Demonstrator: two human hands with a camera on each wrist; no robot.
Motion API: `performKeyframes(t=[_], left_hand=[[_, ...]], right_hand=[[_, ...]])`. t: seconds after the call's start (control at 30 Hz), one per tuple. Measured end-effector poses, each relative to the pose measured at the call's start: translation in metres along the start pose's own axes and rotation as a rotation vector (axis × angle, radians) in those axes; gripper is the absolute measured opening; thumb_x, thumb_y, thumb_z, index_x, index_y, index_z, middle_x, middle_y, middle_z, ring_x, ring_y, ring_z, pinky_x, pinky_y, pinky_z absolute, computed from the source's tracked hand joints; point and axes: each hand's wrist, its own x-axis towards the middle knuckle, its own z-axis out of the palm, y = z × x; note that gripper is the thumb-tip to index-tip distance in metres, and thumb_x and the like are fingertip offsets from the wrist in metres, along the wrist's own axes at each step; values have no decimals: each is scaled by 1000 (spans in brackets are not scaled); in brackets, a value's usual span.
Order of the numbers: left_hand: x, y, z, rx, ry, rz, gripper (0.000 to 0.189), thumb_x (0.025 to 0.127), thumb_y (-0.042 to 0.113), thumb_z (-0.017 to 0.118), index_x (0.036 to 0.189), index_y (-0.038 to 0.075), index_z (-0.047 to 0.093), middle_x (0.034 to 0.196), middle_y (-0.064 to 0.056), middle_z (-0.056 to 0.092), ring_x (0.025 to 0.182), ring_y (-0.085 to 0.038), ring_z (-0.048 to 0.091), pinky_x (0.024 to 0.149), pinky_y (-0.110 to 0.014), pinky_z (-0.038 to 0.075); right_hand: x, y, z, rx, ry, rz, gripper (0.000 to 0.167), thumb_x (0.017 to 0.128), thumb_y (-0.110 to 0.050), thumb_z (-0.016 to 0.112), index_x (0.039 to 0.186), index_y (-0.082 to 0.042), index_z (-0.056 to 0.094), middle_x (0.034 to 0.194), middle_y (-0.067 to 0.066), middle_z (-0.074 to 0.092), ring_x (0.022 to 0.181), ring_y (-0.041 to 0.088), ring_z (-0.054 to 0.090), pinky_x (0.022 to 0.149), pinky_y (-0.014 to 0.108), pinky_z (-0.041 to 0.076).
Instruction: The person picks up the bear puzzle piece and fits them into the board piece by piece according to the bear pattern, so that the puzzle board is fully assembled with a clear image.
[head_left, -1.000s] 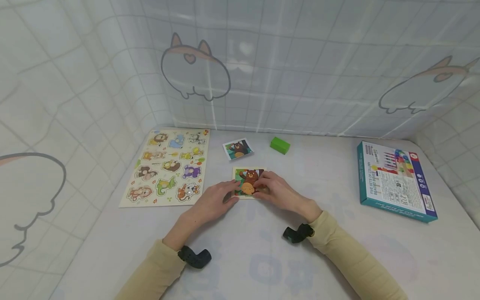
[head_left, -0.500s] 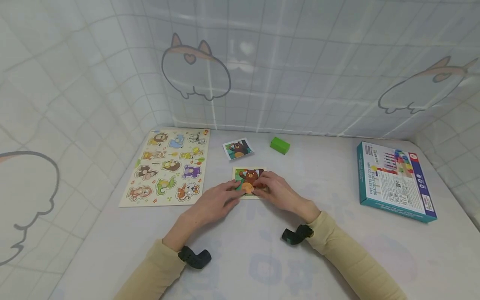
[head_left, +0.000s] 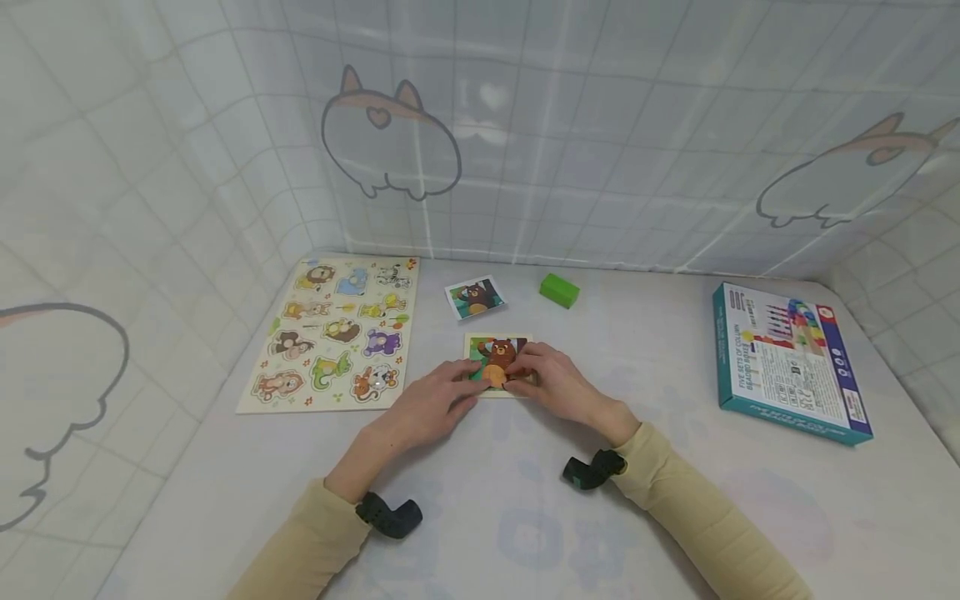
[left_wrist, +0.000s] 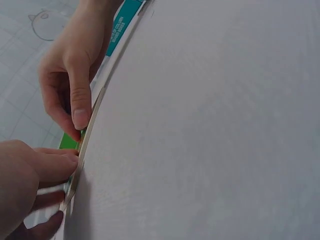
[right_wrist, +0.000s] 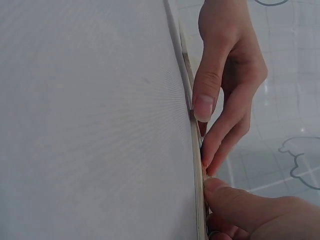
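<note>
In the head view a small bear puzzle (head_left: 501, 350) lies in a shallow pale tray in front of me, both hands over it. My left hand (head_left: 431, 407) comes from the left, its extended fingertips resting on the puzzle's left and lower part. From the right, my right hand (head_left: 558, 385) bends its thumb and fingers at the lower right of the bear, pinching what seems to be a puzzle piece largely hidden under the fingertips. In the left wrist view the tray edge (left_wrist: 86, 142) is seen side-on, with the fingertips of my right hand (left_wrist: 75, 75) close to those of the left.
A bear picture card (head_left: 476, 298) lies behind the puzzle, beside a green block (head_left: 559, 290). To the left is an animal puzzle board (head_left: 330, 333). A teal-edged toy box (head_left: 793, 362) lies at the right. A patterned cloth wall (head_left: 585, 150) rises behind.
The left fingertips have shifted slightly right over the bear's belly. The belly piece, slightly askew a second ago, looks more in line. The right hand stays almost in place.
</note>
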Motion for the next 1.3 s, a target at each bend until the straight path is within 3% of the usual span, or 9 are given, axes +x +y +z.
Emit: performKeyframes(t=[0.17,0.3,0.7,0.97,1.3], left_hand=[[1,3,1,-57,-5,27,36,103,20,57,137,11,61,153,0,47,144,-21,41,118,-40,38],[1,5,1,-81,-14,7,39,103,22,56,142,13,57,153,0,48,144,-21,42,118,-41,38],[0,6,2,-39,-32,50,42,104,21,54,145,11,54,157,-1,43,146,-23,38,118,-43,37],[0,7,1,-73,-41,33,42,104,21,54,145,11,54,157,0,43,148,-22,35,120,-43,35],[1,6,1,-89,-52,16,42,104,21,54,145,11,54,158,1,42,148,-21,35,120,-43,34]], right_hand=[[0,-1,-1,10,-12,26,18,90,-21,76,104,-8,75,102,4,65,91,16,57,77,31,53],[0,-1,-1,15,-14,30,18,90,-20,76,104,-8,76,101,3,65,91,15,56,76,29,51],[0,2,1,32,-6,10,14,90,-19,76,99,-9,79,94,0,62,84,14,53,71,26,47],[-1,1,-1,42,9,-31,12,90,-16,76,98,-7,80,92,0,61,83,15,54,70,27,49],[-2,-3,-1,-24,-20,-48,17,89,-16,77,102,-5,80,94,1,58,84,13,50,70,25,48]])
